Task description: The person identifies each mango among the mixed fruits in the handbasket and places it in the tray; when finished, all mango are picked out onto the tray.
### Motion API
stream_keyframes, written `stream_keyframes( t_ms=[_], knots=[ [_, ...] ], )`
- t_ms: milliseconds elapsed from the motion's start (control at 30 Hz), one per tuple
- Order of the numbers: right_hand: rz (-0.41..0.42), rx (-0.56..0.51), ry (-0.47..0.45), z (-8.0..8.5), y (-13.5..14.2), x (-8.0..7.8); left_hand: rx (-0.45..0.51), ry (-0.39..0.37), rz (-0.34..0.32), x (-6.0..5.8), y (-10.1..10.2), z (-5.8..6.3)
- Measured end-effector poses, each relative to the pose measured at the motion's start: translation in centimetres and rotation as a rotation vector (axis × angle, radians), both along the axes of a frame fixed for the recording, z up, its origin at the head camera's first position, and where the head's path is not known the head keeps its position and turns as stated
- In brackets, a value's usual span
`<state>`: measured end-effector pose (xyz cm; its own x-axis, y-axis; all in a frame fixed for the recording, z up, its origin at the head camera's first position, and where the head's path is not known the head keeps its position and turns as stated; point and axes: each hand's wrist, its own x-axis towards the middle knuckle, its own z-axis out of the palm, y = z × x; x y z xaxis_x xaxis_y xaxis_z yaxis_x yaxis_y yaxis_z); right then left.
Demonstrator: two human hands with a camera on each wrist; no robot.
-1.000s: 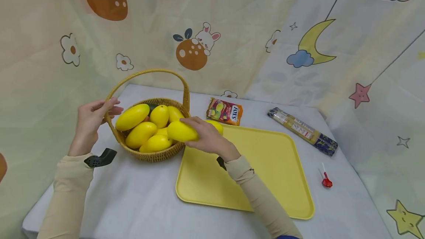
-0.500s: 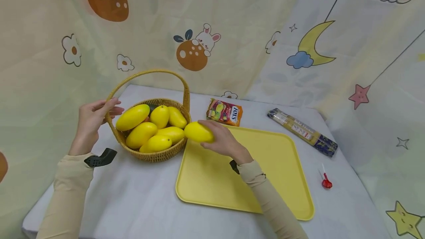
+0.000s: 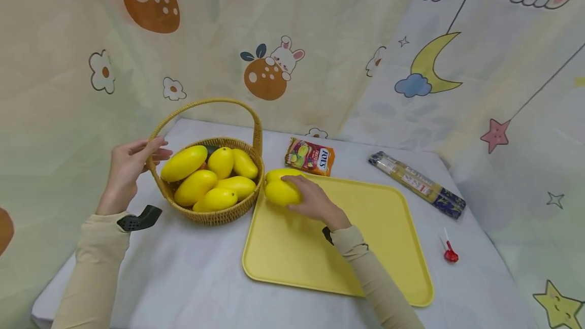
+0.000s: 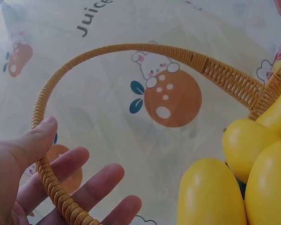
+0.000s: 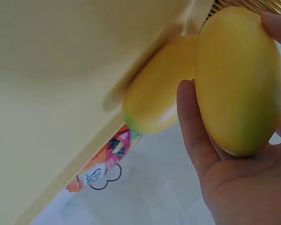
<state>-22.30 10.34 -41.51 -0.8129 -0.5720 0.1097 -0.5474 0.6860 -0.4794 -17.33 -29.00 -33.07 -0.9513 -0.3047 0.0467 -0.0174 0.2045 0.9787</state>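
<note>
A wicker basket (image 3: 215, 217) piled with yellow mangoes (image 3: 195, 189) stands on the left of the table. My left hand (image 3: 125, 171) holds the basket's arched handle (image 4: 126, 48) at its left foot, thumb on one side and spread fingers on the other. Just right of the basket, my right hand (image 3: 317, 203) grips a mango (image 5: 241, 84) between thumb and fingers, low over the back left corner of a yellow tray (image 3: 329, 253). A second mango (image 5: 161, 89) lies in that corner, right behind the held one. Something dark green peeks out among the basket's mangoes.
Behind the tray lies an orange and red FOX'S candy packet (image 3: 311, 156). A long clear packet with dark blue ends (image 3: 417, 183) lies beyond the tray's right back corner. Right of the tray is a red lollipop (image 3: 450, 254). A printed cloth hangs behind the table.
My right hand has carried the mango from over the basket rightward and down to the tray's back left corner. The left hand keeps its place on the handle.
</note>
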Motion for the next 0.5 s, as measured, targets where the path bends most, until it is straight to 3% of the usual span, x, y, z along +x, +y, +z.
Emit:
stream_keyframes(
  t_ms=[200, 500],
  knots=[
    [0.029, 0.026, -0.008, -1.5, -0.2, -0.3, 0.035, 0.003, -0.01, 0.1, 0.0, 0.1],
    [0.069, 0.044, 0.019, -2.3, -0.9, -0.6, -0.004, -0.012, -0.001, -0.1, -0.1, 0.0]
  ],
)
